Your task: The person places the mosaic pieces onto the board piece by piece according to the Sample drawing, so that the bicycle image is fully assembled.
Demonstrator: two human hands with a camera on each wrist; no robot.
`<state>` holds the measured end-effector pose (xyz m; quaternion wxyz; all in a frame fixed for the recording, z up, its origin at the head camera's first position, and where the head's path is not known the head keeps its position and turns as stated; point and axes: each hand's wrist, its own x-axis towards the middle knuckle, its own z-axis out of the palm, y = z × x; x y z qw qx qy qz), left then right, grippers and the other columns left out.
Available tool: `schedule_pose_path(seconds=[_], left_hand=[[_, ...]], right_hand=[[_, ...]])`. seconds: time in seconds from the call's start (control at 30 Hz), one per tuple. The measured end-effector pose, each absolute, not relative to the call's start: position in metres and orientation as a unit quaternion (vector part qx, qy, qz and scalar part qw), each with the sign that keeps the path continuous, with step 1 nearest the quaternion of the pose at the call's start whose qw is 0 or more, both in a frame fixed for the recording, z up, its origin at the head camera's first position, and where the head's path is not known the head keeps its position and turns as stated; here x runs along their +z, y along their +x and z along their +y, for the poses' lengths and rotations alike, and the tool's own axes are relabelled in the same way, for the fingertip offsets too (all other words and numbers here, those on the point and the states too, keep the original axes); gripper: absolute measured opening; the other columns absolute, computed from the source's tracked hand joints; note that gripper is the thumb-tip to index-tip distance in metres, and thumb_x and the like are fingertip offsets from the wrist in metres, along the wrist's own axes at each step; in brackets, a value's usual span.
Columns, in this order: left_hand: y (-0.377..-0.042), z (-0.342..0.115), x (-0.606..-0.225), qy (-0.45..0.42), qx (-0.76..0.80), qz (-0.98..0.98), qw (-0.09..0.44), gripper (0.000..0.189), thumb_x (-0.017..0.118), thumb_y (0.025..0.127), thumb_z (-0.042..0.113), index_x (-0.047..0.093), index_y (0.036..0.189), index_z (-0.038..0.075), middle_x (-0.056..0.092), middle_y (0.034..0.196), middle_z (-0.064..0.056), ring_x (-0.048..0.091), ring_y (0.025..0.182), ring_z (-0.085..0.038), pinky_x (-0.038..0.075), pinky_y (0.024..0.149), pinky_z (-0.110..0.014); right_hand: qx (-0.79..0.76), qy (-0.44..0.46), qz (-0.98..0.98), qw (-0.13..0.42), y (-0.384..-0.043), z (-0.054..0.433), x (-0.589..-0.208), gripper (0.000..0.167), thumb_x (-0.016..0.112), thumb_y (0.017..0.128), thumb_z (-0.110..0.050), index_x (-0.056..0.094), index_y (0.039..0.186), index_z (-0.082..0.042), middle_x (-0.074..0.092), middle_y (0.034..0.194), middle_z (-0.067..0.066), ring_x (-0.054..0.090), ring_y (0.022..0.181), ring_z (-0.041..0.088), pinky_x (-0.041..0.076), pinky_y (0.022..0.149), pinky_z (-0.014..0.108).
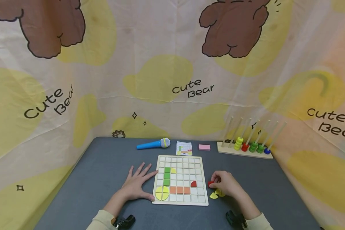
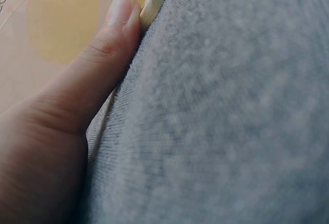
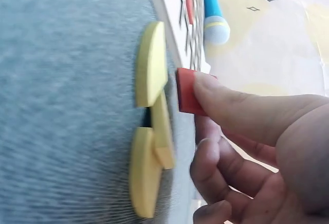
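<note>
My left hand (image 1: 135, 185) lies with its fingers spread at the left side of a white gridded board (image 1: 200, 191), its thumb and index finger touching the board's edge. Green squares (image 1: 167, 175), orange squares (image 1: 180, 190), a yellow circle of quarter pieces (image 1: 162, 193), a small yellow piece (image 1: 173, 170) and a red quarter piece (image 1: 193, 184) sit on the grid. Right of the board, my right hand (image 1: 225, 183) pinches a red piece (image 3: 186, 91) between thumb and fingers. Yellow quarter pieces (image 1: 214, 195) lie on the table just below that hand, some overlapping.
Behind the board lie a blue toy microphone (image 1: 149, 145), a pattern card (image 1: 184, 148) and a pink block (image 1: 204, 147). A peg rack with coloured beads (image 1: 244, 150) stands at the back right. A printed cloth (image 1: 158, 118) hangs behind the grey table (image 1: 80, 188).
</note>
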<state>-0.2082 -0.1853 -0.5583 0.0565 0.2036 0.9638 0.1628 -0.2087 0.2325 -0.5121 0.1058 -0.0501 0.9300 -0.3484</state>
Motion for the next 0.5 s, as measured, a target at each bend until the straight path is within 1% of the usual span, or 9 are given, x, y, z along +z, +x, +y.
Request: schedule_pose_path(seconds=[0.17, 0.5], left_hand=[[-0.207, -0.185, -0.558, 0.201, 0.163, 0.964, 0.060, 0.114, 0.062, 0.057, 0.095, 0.032, 0.156, 0.048, 0.018, 0.170, 0.002, 0.003, 0.157, -0.036, -0.008, 0.116, -0.074], [-0.208, -0.186, -0.558, 0.203, 0.163, 0.964, 0.057, 0.114, 0.062, 0.057, 0.095, 0.030, 0.156, 0.049, 0.017, 0.170, 0.002, 0.003, 0.157, -0.035, -0.007, 0.116, -0.074]], right_hand=[[-0.359, -0.050, 0.929, 0.076, -0.213, 0.228, -0.507, 0.017, 0.085, 0.081, -0.015, 0.068, 0.081, -0.015, 0.059, 0.073, -0.001, 0.052, 0.067, 0.016, 0.044, 0.055, 0.025], [-0.386, -0.075, 0.917, 0.066, -0.220, 0.212, -0.503, 0.015, 0.084, 0.083, -0.017, 0.069, 0.083, -0.015, 0.061, 0.076, -0.001, 0.053, 0.070, 0.016, 0.046, 0.056, 0.024]])
